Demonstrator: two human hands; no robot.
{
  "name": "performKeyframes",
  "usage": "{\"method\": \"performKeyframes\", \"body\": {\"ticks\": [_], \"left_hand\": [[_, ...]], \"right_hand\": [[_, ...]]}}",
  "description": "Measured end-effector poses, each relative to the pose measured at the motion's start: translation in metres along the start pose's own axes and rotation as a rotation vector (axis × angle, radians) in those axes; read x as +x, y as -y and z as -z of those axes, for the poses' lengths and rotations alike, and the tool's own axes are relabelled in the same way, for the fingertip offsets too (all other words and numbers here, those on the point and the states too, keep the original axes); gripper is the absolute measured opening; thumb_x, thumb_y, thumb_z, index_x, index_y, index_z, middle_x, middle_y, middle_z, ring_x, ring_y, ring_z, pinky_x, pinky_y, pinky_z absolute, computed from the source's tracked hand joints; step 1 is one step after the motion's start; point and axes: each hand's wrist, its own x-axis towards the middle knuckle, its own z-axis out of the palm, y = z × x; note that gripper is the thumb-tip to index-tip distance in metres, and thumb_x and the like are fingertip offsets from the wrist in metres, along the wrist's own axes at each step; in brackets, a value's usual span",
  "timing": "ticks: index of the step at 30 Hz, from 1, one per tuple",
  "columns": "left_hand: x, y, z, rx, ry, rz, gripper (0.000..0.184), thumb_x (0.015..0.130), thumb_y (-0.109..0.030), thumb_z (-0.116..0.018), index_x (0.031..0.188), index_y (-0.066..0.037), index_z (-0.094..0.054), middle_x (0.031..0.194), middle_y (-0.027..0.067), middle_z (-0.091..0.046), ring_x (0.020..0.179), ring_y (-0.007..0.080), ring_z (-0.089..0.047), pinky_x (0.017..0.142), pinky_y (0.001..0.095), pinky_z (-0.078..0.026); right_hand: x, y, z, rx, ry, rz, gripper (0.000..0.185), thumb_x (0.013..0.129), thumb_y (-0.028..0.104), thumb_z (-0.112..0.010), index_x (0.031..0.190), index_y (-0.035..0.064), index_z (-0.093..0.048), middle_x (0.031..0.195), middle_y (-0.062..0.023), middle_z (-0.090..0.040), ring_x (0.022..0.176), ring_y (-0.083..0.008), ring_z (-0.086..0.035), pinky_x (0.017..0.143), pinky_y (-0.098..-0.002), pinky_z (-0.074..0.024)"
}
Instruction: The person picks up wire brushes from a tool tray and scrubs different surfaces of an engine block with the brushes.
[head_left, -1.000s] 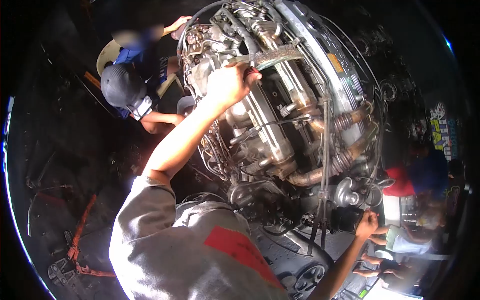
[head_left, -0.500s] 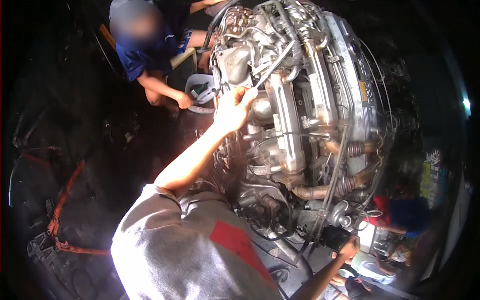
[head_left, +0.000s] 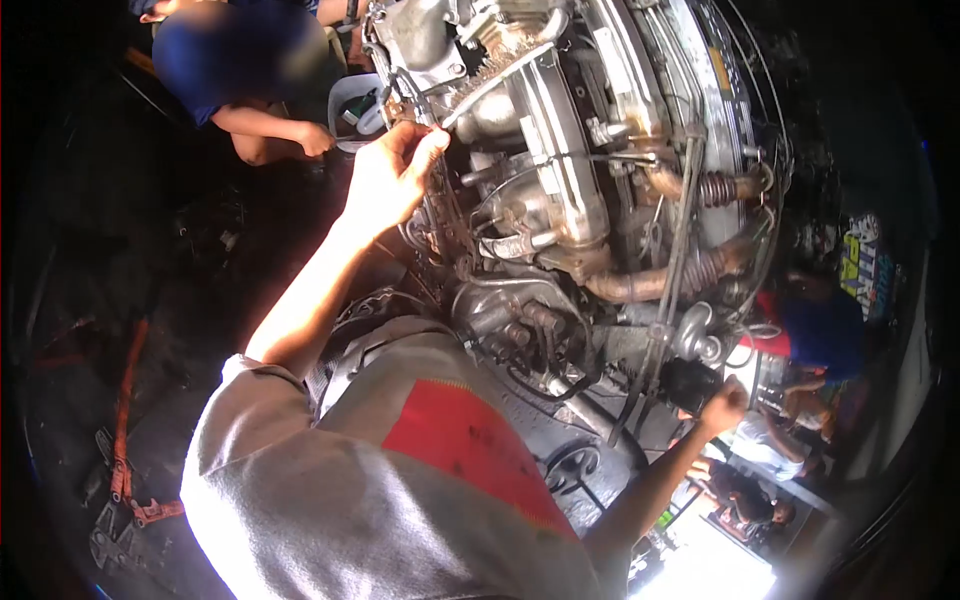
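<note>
My left hand is closed, thumb and fingers pinching the end of a long, thin, pale-handled brush. The brush's bristly side lies over a large metal engine with pipes and shiny covers. At the lower right, my right hand is closed at the edge of a dark, rounded object, whose kind I cannot make out. A round metal part of the engine sits just above that object.
A person in a dark blue shirt crouches at the upper left, one hand beside a whitish tub. Orange metal bars lie on the dark floor at left. Other people are at the lower right. Cables run along the engine.
My view has shifted, so the engine sits higher in it. My left hand and the brush appear farther left and up, and the brush's bristles now show. The right hand keeps its hold.
</note>
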Motion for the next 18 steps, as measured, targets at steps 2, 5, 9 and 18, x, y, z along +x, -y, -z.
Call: {"method": "performKeyframes", "body": {"ticks": [2, 5, 9, 18], "left_hand": [[-0.005, -0.001, 0.003, 0.001, -0.031, 0.016, 0.035, 0.080, -0.032, -0.057, 0.089, 0.001, -0.059, 0.062, 0.0093, -0.057, 0.056, 0.0117, -0.052, 0.055, 0.0258, -0.041], [-0.013, 0.017, 0.003, -0.031, -0.112, 0.057, 0.030, 0.080, -0.028, -0.057, 0.086, 0.001, -0.059, 0.062, 0.0086, -0.057, 0.057, 0.0096, -0.050, 0.056, 0.0243, -0.041], [-0.036, 0.035, 0.009, -0.169, -0.203, 0.090, 0.023, 0.083, -0.021, -0.056, 0.086, 0.002, -0.059, 0.065, 0.0033, -0.055, 0.061, 0.0069, -0.046, 0.057, 0.0214, -0.039], [-0.077, 0.086, 0.045, -0.086, -0.326, 0.236, 0.020, 0.085, -0.021, -0.055, 0.086, -0.001, -0.057, 0.063, -0.0037, -0.046, 0.056, 0.0025, -0.039, 0.050, 0.0162, -0.031]], "right_hand": [[-0.011, 0.082, 0.010, 0.354, -0.214, -0.016, 0.014, 0.081, 0.006, -0.053, 0.088, -0.0053, -0.057, 0.078, -0.0118, -0.061, 0.070, -0.0165, -0.055, 0.066, -0.0274, -0.0458], [-0.039, 0.229, 0.004, 0.444, 0.066, 0.358, 0.018, 0.075, 0.001, -0.056, 0.092, 0.0008, -0.061, 0.090, -0.0107, -0.060, 0.082, -0.0181, -0.056, 0.074, -0.0292, -0.0445], [-0.039, 0.332, -0.079, 0.392, 0.362, 0.739, 0.044, 0.068, 0.022, -0.064, 0.110, 0.0123, -0.055, 0.121, -0.0184, -0.043, 0.111, -0.0330, -0.041, 0.092, -0.0459, -0.0310], [-0.040, 0.389, -0.146, 0.159, 0.404, 0.837, 0.055, 0.069, 0.033, -0.059, 0.120, 0.0152, -0.046, 0.131, -0.0227, -0.029, 0.121, -0.0387, -0.025, 0.096, -0.0549, -0.0201]]}}
